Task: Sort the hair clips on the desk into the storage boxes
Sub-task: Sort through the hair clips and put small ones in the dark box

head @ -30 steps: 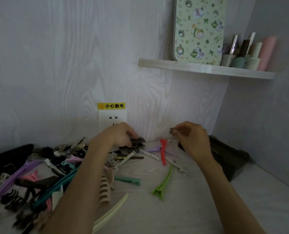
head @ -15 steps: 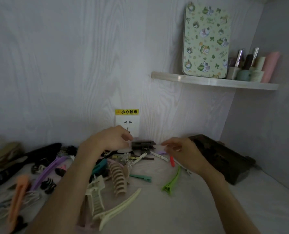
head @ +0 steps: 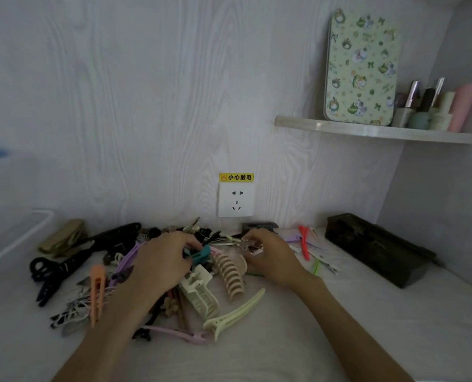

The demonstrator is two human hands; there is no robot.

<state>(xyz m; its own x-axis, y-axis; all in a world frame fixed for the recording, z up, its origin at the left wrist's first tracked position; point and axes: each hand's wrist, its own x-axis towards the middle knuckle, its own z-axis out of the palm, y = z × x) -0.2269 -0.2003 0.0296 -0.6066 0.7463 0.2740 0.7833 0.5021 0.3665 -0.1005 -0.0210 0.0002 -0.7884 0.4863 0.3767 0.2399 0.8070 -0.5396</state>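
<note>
— What's the pile made of?
— Mostly plastic hair clips heaped on the pale wood-grain bench: a ribbed beige claw clip, a cream toothed clip, a long pale-yellow duckbill clip, a flat orange clip.
— And the fingers?
— The left hand has its fingers curled around a teal clip atop the pile. The right hand pinches a small shiny clip just beside it, fingers narrow.
— Containers?
— A dark oblong box lies at right; its contents can't be seen. A clear bin's rim shows at left.
</note>
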